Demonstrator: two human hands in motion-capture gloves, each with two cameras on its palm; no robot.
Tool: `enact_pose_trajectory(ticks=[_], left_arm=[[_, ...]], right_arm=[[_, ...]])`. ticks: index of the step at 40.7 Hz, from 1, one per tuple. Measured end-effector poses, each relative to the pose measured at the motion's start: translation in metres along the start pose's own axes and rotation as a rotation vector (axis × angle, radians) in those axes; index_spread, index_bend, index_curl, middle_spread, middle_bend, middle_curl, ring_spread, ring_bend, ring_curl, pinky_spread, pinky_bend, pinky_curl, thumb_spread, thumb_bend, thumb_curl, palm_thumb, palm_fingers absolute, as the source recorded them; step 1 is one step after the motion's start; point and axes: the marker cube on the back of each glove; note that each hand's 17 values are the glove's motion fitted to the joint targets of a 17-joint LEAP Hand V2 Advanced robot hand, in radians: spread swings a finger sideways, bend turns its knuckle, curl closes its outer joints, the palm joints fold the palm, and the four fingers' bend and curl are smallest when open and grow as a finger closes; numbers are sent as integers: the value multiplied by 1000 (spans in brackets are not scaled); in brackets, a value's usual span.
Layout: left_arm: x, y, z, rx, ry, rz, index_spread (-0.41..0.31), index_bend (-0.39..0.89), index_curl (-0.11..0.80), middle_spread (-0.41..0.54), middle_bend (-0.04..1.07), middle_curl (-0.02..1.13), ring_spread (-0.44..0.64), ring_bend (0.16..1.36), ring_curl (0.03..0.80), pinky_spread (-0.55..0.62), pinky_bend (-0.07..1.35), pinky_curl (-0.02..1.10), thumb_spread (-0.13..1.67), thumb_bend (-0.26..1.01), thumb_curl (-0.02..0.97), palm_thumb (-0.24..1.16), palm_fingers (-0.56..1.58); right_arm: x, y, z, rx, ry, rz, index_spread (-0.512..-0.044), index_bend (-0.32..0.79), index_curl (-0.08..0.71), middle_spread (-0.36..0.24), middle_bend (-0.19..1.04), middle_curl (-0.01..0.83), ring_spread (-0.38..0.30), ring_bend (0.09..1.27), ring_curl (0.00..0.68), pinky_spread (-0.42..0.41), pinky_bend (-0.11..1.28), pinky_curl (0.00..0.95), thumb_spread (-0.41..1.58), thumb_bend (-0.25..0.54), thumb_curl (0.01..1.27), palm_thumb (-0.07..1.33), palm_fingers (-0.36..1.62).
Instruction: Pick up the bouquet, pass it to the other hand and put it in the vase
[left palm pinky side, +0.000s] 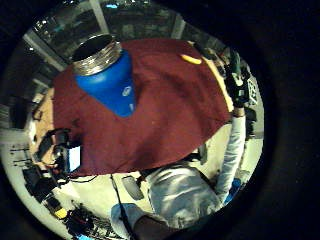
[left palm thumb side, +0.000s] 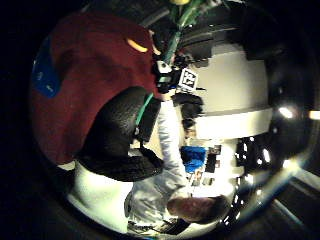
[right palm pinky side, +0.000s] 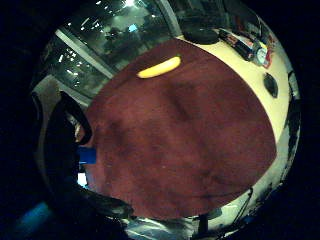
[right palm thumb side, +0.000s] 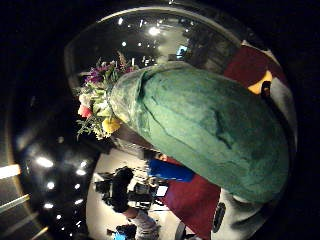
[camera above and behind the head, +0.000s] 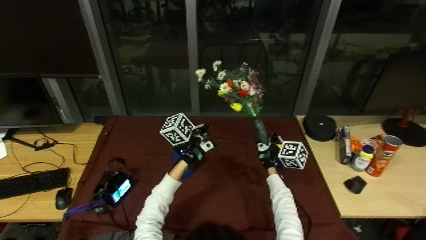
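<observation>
My right hand (camera above and behind the head: 268, 152) grips the bouquet's green-wrapped stem (camera above and behind the head: 258, 129) and holds it upright above the dark red cloth (camera above and behind the head: 226, 190). The flowers (camera above and behind the head: 233, 90) rise in front of the window. The wrap (right palm thumb side: 210, 125) fills the right thumb side palm view, with the blooms (right palm thumb side: 97, 107) beyond it. My left hand (camera above and behind the head: 192, 150) hovers a little to the left at the same height and holds nothing, its fingers relaxed. The blue vase (left palm pinky side: 107, 82) with a metal threaded rim stands on the cloth right under the left palm, its mouth open.
A yellow elongated object (right palm pinky side: 159, 67) lies on the cloth's far part. Left of the cloth are a small device with a lit screen (camera above and behind the head: 116, 187), a keyboard (camera above and behind the head: 30, 182) and a mouse (camera above and behind the head: 63, 197). On the right stand cans and bottles (camera above and behind the head: 373, 155) and a black mouse (camera above and behind the head: 355, 184).
</observation>
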Motion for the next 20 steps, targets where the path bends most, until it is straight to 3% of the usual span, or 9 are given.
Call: enact_pose_trajectory(ticks=[2,9,13,17,20], left_arm=[[4,-4,-5,20,64,7,10,152,327,185,187,328,328,496,281,345,264,336,1127,-24,296,259,336],[19,-18,-11,87,303,35,44,126,311,223,177,330,343,525,293,373,275,343,1068,-26,306,260,278],[34,-21,-16,161,451,7,90,-29,235,256,211,342,360,598,314,387,352,365,1036,-28,311,264,147],[47,-24,-15,175,541,23,111,5,193,268,256,352,372,646,323,414,359,363,1004,-27,317,276,106],[49,-33,-5,158,600,31,125,21,169,279,271,355,377,669,326,427,376,364,980,-32,319,273,67]], right_arm=[[-9,-3,4,75,-67,-80,-202,467,511,-167,832,631,-186,1001,553,-254,685,465,745,-18,508,1001,1417],[-36,9,14,50,-272,-137,-202,462,529,-166,840,633,-185,1016,558,-253,696,474,649,-26,561,1004,1404],[-54,23,24,22,-364,-171,-202,468,540,-166,843,633,-184,1016,559,-252,698,476,611,-25,586,1004,1402],[-73,40,36,-20,-431,-204,-202,469,550,-166,847,633,-184,1020,559,-250,697,478,584,-23,608,1008,1398],[-85,48,50,-23,-479,-317,-202,468,556,-166,849,633,-184,1021,560,-249,697,480,563,-25,625,1008,1396]])
